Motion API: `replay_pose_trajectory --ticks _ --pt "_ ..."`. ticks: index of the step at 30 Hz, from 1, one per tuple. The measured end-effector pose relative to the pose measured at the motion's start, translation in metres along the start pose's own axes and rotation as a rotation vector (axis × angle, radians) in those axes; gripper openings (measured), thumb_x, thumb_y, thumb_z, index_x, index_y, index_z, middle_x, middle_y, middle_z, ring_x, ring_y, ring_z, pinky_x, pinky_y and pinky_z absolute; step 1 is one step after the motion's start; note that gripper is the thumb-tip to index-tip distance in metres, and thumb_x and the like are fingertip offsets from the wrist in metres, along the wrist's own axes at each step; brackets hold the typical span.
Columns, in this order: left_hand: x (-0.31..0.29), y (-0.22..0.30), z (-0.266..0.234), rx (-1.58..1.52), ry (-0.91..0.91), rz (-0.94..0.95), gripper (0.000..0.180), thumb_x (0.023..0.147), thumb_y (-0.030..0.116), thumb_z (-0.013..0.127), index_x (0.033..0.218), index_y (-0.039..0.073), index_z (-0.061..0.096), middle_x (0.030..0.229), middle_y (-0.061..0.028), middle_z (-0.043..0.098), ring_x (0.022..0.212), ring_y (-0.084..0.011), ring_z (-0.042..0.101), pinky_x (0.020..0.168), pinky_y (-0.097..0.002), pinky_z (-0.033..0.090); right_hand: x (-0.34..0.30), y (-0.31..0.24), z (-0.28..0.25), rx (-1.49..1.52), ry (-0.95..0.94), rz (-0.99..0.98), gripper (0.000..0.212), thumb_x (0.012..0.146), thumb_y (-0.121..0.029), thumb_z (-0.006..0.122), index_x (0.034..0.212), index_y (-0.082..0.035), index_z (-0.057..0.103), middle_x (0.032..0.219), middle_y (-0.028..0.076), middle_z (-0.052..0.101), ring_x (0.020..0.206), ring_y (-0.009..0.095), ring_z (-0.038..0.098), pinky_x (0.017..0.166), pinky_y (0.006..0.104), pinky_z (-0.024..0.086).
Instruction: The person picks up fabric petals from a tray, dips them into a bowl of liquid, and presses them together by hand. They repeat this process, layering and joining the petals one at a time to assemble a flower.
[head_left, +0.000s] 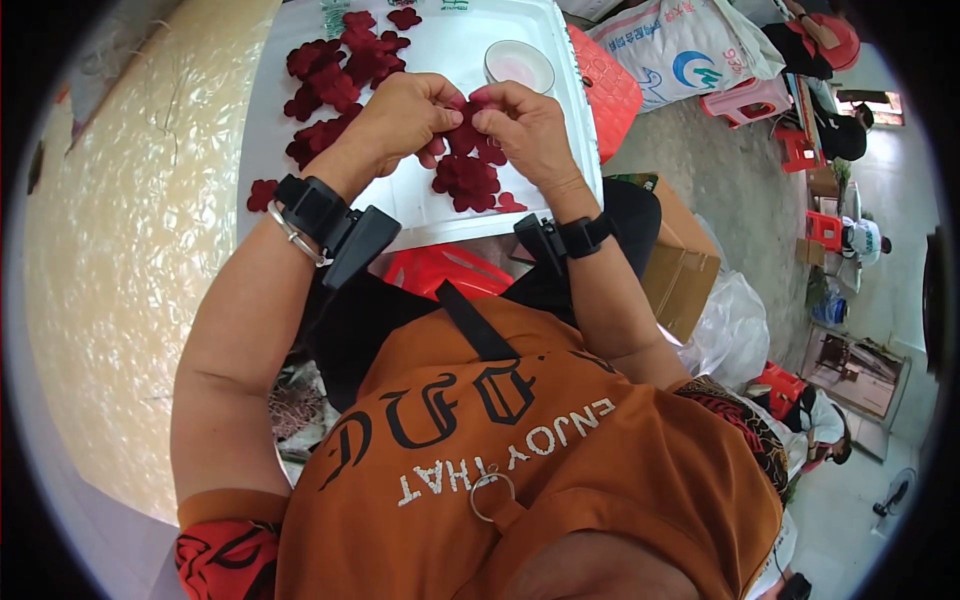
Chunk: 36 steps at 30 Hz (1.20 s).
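Both my hands meet over a white tray point(410, 190), fingertips pinched close together. Between them is a dark red flower-shaped fabric petal point(464, 133); my left hand point(408, 118) grips its left side and my right hand point(532, 132) its right. The fingertips look stained red. Just below, on the tray, lies a small heap of the same petals point(466, 183). A larger loose pile of petals point(335, 78) spreads to the left and beyond my left hand. Past my right hand stands a round bowl point(519, 68) with something pale in it.
A single petal point(262, 195) lies left of my left wrist. To the right are a red quilted item point(604, 92), a printed white sack point(690, 55), a cardboard box point(682, 285) and a clear plastic bag point(735, 325). A red stool point(450, 268) shows below the tray. Several people sit farther right.
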<state>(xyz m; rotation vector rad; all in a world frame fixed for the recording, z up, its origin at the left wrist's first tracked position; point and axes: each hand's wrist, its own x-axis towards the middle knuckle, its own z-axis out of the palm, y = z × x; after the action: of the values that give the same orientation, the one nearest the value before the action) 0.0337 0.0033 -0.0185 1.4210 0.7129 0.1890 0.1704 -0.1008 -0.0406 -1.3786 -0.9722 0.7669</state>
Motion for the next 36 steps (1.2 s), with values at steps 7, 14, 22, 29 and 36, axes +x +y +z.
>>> replay_pose_trajectory --ticks 7,14,22,29,36 --pt "0.004 -0.009 0.01 -0.143 0.098 0.044 0.013 0.083 0.008 0.058 0.091 -0.002 0.058 0.074 -0.0069 0.058 0.057 -0.0119 0.055 0.046 -0.0236 0.048 0.003 -0.003 0.006 0.024 0.14 0.092 0.01 0.073 0.001 0.06 0.083 0.004 0.059 0.066 0.004 0.058 0.053 0.008 0.05 0.049 0.019 0.041" --pt "0.004 -0.012 0.013 -0.303 0.151 0.075 0.016 0.083 0.006 0.057 0.096 -0.003 0.058 0.078 -0.0081 0.059 0.055 -0.0118 0.055 0.05 -0.0243 0.05 -0.007 -0.005 0.014 -0.021 0.157 0.015 0.005 0.07 0.001 0.059 0.074 0.004 0.059 0.059 0.003 0.056 0.05 0.007 0.049 0.046 0.0193 0.04" --pt "0.002 -0.003 0.018 -0.433 0.073 0.04 0.014 0.085 0.003 0.052 0.096 -0.005 0.057 0.077 -0.0076 0.058 0.049 -0.0106 0.053 0.055 -0.0321 0.056 0.0 -0.002 0.01 0.243 0.271 0.165 0.005 0.071 0.003 0.058 0.075 0.005 0.06 0.058 0.005 0.055 0.05 0.008 0.049 0.044 0.0194 0.04" --pt "-0.001 -0.004 0.017 -0.415 0.089 0.026 0.014 0.086 0.004 0.052 0.094 -0.006 0.056 0.075 -0.0072 0.057 0.048 -0.0099 0.052 0.056 -0.0329 0.056 -0.005 -0.005 0.015 0.173 0.19 0.099 0.004 0.07 0.004 0.058 0.074 0.005 0.059 0.057 0.005 0.055 0.043 0.01 0.048 0.04 0.0211 0.039" --pt "0.003 -0.01 0.014 -0.447 0.047 0.018 0.013 0.086 0.004 0.052 0.093 -0.005 0.056 0.074 -0.0071 0.056 0.048 -0.0106 0.051 0.057 -0.0332 0.056 0.003 -0.002 0.013 0.112 0.254 0.128 0.004 0.068 0.003 0.059 0.072 0.006 0.059 0.056 0.006 0.055 0.043 0.011 0.048 0.039 0.0218 0.039"
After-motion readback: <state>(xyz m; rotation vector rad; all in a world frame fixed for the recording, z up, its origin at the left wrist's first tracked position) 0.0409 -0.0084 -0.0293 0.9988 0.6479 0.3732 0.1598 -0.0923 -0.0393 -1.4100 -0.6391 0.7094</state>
